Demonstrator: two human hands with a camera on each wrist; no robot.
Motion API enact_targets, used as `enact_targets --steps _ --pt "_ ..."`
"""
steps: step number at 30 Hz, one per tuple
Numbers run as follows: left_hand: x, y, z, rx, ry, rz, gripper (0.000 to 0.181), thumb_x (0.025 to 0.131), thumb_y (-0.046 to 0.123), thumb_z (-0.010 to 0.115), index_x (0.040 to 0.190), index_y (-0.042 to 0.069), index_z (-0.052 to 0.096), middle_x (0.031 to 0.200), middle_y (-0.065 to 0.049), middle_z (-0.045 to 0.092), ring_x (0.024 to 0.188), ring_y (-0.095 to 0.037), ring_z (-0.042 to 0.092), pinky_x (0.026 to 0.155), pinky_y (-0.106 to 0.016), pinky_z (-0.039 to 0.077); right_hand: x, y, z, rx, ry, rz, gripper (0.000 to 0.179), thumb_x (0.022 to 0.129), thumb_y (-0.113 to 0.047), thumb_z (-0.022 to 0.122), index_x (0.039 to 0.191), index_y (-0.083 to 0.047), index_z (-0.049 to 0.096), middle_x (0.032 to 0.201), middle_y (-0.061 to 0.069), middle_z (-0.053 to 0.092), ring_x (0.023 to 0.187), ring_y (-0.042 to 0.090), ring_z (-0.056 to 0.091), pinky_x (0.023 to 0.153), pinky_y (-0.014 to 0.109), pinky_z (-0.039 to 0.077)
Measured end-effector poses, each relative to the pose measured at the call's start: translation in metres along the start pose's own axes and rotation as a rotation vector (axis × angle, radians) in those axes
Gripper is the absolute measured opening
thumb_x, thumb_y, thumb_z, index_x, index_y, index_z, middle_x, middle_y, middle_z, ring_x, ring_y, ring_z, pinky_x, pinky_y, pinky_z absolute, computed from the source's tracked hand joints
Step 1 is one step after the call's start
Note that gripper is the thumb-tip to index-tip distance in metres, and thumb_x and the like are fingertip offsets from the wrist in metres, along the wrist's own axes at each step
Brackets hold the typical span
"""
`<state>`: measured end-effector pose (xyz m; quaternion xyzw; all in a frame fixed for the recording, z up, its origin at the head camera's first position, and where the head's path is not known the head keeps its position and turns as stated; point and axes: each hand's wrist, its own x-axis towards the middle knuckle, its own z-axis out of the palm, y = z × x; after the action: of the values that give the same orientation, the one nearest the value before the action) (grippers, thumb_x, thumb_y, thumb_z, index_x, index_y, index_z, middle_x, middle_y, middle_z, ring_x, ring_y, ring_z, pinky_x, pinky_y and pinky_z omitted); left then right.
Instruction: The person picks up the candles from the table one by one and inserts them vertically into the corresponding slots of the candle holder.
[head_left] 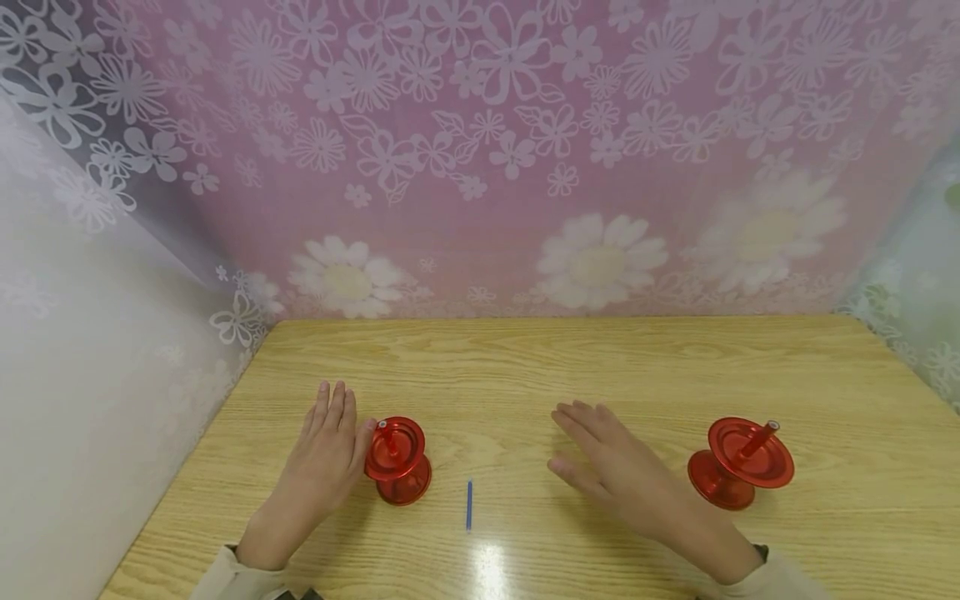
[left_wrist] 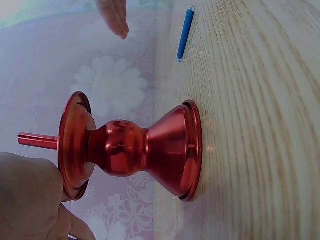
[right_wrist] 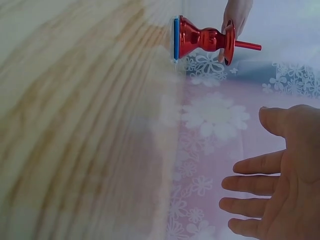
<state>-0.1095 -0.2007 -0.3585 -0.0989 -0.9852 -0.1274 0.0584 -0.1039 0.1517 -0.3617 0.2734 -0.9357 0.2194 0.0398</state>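
Over the wooden table (head_left: 480, 375), the left hand (head_left: 322, 458) lies straight-fingered at a red candlestick (head_left: 399, 462), well apart from the straight-fingered, empty right hand (head_left: 618, 467); likely light, rigid, slick: grip its bulbous stem (left_wrist: 122, 148).

A glossy red, dish-topped metallic stand (head_left: 399, 463) is seen at seven o'clock, a matching red stand (head_left: 742, 467) at four, a slim blue rod (head_left: 469, 505) at six. The flat yellow tabletop (head_left: 585, 358) is wood-grained; the pink sheet-like backdrop (head_left: 465, 225) at twelve, white-flowered.
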Motion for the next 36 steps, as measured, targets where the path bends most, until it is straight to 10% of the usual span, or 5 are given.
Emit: enact_targets --steps 23,36 --pt "0.0 -0.001 0.001 -0.011 -0.014 -0.002 0.06 0.106 0.03 0.034 0.142 -0.019 0.029 0.151 -0.034 0.022 0.142 -0.048 0.009 0.111 -0.061 0.018 0.009 -0.012 0.024 -0.084 -0.044 -0.084 0.063 0.098 -0.043 0.052 0.138 0.005 0.048 0.143 0.02 0.047 0.134 0.04 0.039 0.111 0.055 0.028" --pt "0.0 0.0 0.001 -0.015 -0.012 0.0 0.061 0.106 0.03 0.033 0.142 -0.019 0.028 0.151 -0.034 0.022 0.142 -0.049 0.009 0.111 -0.061 0.018 0.018 -0.021 0.03 -0.117 -0.034 -0.107 0.052 0.097 -0.038 0.057 0.129 0.003 0.056 0.129 0.018 0.057 0.115 0.032 0.057 0.084 0.045 0.054"
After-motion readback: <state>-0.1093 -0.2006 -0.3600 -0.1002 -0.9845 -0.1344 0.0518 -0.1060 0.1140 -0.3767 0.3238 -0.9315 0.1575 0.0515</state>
